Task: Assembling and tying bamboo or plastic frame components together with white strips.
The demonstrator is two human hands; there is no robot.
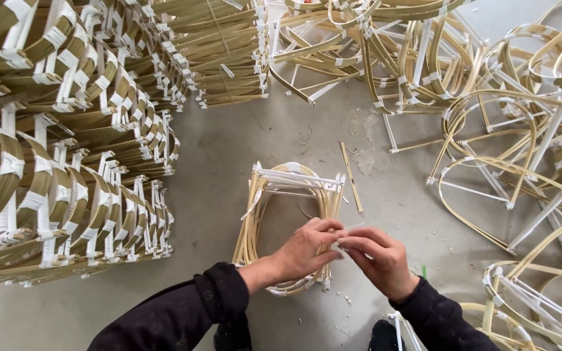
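Both hands, left hand [307,250] and right hand [378,257], pinched a small white strip [345,238] together just over the bamboo frame's [261,214] near right edge, its long axis running away from them.

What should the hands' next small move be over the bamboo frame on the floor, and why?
Probably press the small white strip onto the bamboo frame near its right edge. The left hand and right hand pinch it together just above that side of the frame, where white bindings already mark the corners. What exactly the strip is cannot be told.
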